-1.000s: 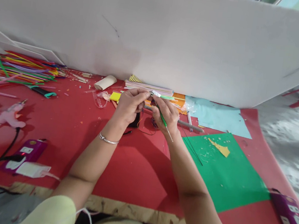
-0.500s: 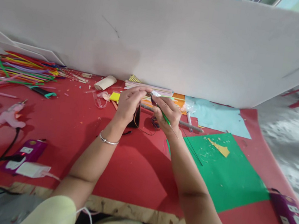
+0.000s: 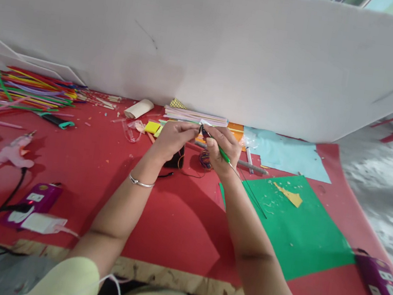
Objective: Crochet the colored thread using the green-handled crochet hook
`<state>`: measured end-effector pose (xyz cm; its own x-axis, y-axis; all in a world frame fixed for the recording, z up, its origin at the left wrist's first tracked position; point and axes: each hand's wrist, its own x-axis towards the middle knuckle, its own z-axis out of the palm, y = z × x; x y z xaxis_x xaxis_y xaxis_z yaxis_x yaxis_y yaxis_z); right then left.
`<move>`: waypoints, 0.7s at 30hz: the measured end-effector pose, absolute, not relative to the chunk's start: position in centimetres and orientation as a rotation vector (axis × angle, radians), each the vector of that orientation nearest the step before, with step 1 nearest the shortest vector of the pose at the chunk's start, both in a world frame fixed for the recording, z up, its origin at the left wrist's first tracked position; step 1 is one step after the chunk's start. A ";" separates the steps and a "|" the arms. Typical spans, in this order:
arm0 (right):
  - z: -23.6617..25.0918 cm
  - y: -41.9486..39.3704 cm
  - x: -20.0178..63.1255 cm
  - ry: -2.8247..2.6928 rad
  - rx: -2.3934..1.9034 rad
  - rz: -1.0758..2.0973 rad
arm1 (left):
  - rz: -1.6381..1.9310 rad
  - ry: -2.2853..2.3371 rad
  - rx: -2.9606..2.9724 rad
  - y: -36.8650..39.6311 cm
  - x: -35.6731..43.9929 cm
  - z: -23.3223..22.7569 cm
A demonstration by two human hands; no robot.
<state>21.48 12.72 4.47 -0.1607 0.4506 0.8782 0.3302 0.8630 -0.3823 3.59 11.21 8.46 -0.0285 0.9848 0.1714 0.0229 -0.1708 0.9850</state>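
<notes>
Looking down over a red-covered desk (image 3: 177, 223), we see our two hands meeting above its far middle, in front of a white board wall (image 3: 211, 46); our left hand (image 3: 171, 139) is curled, its fingertips pinched on something small and white at the upper end of a green wire stem (image 3: 223, 154), though the piece is too small for us to tell what it is; our right hand (image 3: 220, 151) is closed around that stem, which slants down and to the right past the wrist; a silver bangle (image 3: 140, 182) sits on the left wrist; below the hands lie a small dark object (image 3: 176, 160) and a tangle of coloured thread (image 3: 205, 159); a green paper sheet (image 3: 295, 226) lies to the right; a pile of coloured straws (image 3: 31, 88) lies far left, near a pink glue gun (image 3: 9, 154).
</notes>
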 end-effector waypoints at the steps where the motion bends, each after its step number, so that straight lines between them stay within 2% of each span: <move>1: 4.5 12.7 21.4 -1.769 -0.585 0.122 | 1.396 1.194 1.407 11.2 3.6 8.4; 8: 4.4 12.8 21.0 -1.699 -0.623 0.150 | 1.600 1.404 1.715 10.8 4.5 7.9; 16: 3.9 13.3 21.2 -1.779 -0.666 0.013 | 1.652 1.402 1.573 10.0 6.3 7.6; 21: 3.4 13.5 20.7 -1.672 -0.681 0.064 | 1.593 1.261 1.498 10.2 6.3 7.7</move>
